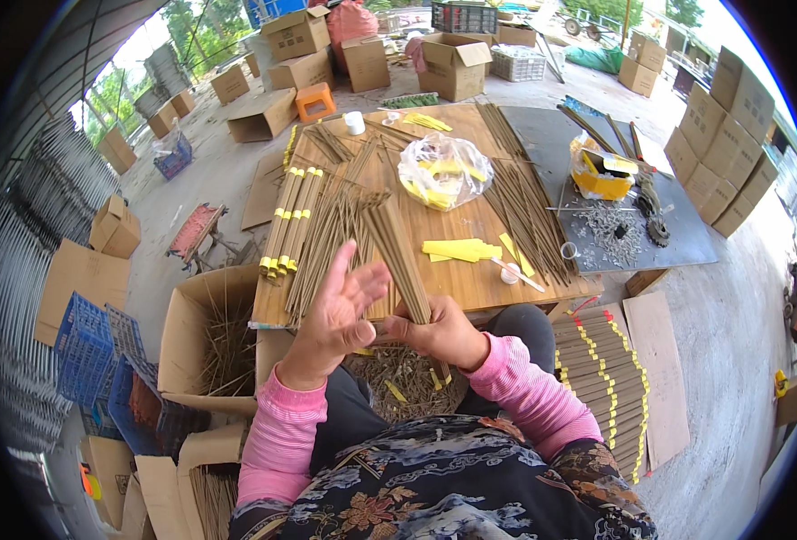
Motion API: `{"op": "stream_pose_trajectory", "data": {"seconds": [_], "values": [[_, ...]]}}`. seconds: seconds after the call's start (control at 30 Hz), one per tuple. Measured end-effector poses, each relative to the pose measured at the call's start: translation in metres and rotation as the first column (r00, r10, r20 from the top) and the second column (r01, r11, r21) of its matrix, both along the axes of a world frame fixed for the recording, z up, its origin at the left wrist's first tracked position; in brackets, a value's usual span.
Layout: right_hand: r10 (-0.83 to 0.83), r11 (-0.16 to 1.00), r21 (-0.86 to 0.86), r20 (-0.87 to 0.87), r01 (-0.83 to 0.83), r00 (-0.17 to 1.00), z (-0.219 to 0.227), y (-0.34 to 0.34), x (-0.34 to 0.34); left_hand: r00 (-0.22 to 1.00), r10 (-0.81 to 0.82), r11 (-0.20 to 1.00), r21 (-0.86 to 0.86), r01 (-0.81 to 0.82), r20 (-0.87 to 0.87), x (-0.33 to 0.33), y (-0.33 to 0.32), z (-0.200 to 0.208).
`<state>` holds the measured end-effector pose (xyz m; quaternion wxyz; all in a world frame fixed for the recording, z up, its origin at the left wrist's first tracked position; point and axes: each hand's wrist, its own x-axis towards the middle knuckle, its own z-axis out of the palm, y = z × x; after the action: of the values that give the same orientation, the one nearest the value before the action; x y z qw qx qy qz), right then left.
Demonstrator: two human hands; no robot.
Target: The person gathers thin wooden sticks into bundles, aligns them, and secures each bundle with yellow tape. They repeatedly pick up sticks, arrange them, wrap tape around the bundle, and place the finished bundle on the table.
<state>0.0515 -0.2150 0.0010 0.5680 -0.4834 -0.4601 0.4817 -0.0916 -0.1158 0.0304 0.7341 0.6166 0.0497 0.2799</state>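
My right hand is closed round the lower part of a bundle of thin brown sticks. The bundle stands tilted, its top leaning left and away from me, over the near edge of the wooden table. Just left of it my left hand is raised with its fingers spread, holding nothing. Loose brown sticks lie on the table beyond that hand. Farther left are stick bundles wrapped with yellow bands. Yellow paper strips lie right of the held bundle, beside a small white pot with a pale spatula across it.
A clear plastic bag with yellow strips sits mid-table. On the grey board at right stands a yellow container near metal bits. An open carton of sticks stands at left; banded bundles lie low at right.
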Motion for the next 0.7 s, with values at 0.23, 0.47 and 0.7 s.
{"op": "stream_pose_trajectory", "data": {"seconds": [0.23,0.47,0.7], "values": [[0.091,0.996,-0.029,0.234,-0.087,0.968,-0.022,0.009,-0.031,0.959,0.222,0.953,-0.249,-0.175,0.175,0.006,0.011,0.033],[0.001,1.0,-0.018,0.376,0.006,0.927,-0.029,0.021,-0.036,0.779,0.625,0.759,-0.28,-0.588,0.058,0.017,0.009,0.03],[0.016,0.978,0.174,0.494,-0.117,0.869,-0.027,0.023,-0.031,0.86,0.476,0.874,-0.206,-0.44,0.183,0.009,0.003,0.018]]}}
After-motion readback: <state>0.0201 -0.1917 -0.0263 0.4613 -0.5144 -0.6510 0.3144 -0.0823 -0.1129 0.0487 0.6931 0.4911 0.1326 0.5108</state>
